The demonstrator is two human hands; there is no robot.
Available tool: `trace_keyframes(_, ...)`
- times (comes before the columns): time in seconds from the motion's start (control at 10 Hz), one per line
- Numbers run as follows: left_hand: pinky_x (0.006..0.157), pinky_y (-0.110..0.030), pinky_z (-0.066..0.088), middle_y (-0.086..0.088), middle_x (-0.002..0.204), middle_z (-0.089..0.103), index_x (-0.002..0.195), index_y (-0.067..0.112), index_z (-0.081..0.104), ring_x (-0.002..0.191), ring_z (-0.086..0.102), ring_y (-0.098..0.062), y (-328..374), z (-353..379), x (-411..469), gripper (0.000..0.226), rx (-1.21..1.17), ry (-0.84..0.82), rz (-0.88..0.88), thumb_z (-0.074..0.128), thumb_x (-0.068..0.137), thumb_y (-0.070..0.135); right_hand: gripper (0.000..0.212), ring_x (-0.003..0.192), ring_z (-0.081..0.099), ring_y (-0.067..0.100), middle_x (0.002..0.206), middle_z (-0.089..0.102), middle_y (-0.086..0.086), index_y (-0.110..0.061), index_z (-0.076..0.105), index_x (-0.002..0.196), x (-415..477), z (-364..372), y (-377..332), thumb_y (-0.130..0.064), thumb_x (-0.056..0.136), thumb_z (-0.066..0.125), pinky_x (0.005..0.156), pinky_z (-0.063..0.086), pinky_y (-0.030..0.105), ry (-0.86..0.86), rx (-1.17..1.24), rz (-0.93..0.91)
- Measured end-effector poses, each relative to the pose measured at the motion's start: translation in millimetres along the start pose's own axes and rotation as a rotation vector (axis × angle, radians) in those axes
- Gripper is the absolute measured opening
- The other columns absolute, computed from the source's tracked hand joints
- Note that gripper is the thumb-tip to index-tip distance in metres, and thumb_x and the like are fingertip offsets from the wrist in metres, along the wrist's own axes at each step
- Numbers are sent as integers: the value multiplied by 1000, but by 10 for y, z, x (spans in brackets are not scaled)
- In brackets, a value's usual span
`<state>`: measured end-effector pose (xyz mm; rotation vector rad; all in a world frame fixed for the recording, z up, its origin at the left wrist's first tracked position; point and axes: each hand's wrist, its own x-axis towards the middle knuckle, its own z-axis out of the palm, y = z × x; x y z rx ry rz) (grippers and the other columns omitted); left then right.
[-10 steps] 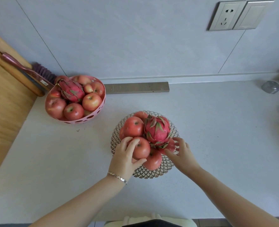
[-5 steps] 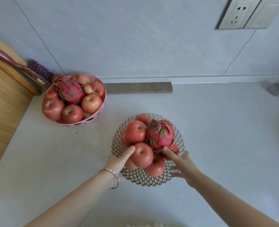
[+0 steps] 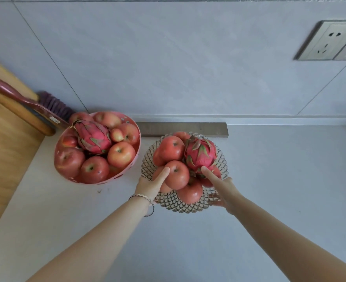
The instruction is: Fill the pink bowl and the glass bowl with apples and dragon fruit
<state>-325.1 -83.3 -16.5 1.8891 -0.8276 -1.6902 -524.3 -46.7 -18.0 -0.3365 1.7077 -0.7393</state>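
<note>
The glass bowl (image 3: 174, 202), faceted and clear, holds several red apples (image 3: 177, 175) and one dragon fruit (image 3: 200, 153). My left hand (image 3: 150, 187) grips its near-left rim, thumb lying over an apple. My right hand (image 3: 222, 187) grips the near-right rim with the thumb against the dragon fruit, and its fingers show through the glass underneath. To the left, close beside it, stands the pink bowl (image 3: 136, 148), piled with several apples (image 3: 118, 154) and a second dragon fruit (image 3: 94, 137).
A brush with purple bristles (image 3: 52, 103) leans behind the pink bowl, against a wooden board (image 3: 3, 139) at the left. A grey strip (image 3: 180, 129) lies along the wall. A wall socket (image 3: 328, 40) sits up right. White counter (image 3: 269, 180) extends right.
Both hands slid from the fruit down to the glass bowl's rim and took hold of it. The bowl now sits farther back, its far edge over the grey strip, closer to the pink bowl.
</note>
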Motion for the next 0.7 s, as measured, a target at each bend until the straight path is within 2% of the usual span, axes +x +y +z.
trace_keyframes(0.1,81,-41,55,-5,132,53,134,20,40,118,52,-27,165,33,145,127,7,14,62,67,26,81,114,118,48,30,133,46,13,-13,24,140,161,83,-205,-62,53,77,72,52,40,2,5,-4)
trace_keyframes(0.2,97,-47,48,-5,131,56,133,23,42,117,55,-25,186,20,422,134,-2,34,105,65,17,86,112,120,48,31,133,46,12,-14,24,139,252,136,-353,-61,53,78,76,52,42,-13,47,-14)
trace_keyframes(0.3,106,-44,39,-11,142,45,140,16,33,125,48,-29,322,75,330,127,62,69,160,61,39,87,102,117,49,29,129,49,9,-14,30,137,230,105,-406,-57,58,78,83,49,42,-65,42,-27)
trace_keyframes(0.4,105,-37,33,-21,142,40,138,-2,34,129,41,-34,371,138,226,82,265,168,169,40,86,61,81,124,44,28,132,48,9,-12,38,134,119,24,-432,-48,71,73,97,43,42,-120,-194,-32)
trace_keyframes(0.5,92,-41,43,-25,124,52,118,-3,53,111,51,-40,392,145,18,65,625,246,218,40,88,54,50,106,52,25,111,50,8,-9,48,117,-105,-120,-493,-36,80,68,88,49,35,-90,-501,-71)
trace_keyframes(0.6,74,-33,44,-12,101,59,90,8,60,89,56,-31,506,106,-265,25,805,232,380,52,81,30,27,75,58,16,93,58,6,-6,59,101,-333,-203,-625,-24,82,62,62,49,22,-116,-759,-160)
trace_keyframes(0.7,57,-34,36,-15,68,55,67,6,54,70,56,-31,777,173,-719,21,904,30,454,48,84,17,19,54,52,11,84,66,8,1,65,91,-636,-280,-772,-15,82,57,50,43,16,-86,-890,-283)
